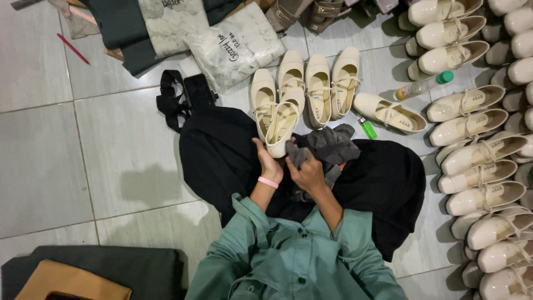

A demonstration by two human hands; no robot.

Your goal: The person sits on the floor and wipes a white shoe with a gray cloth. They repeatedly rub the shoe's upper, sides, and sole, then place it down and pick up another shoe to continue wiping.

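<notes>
Two hands (270, 164); one lighter (367, 128); one bottle (425, 85).

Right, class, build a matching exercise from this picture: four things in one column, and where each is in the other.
1. cream strapped shoe
2. grey cloth
3. green lighter
4. pink wristband

A. on the tiled floor beside a lone shoe
B. around the left wrist
C. held by the left hand
D. gripped by the right hand

Pairs: 1-C, 2-D, 3-A, 4-B
</notes>
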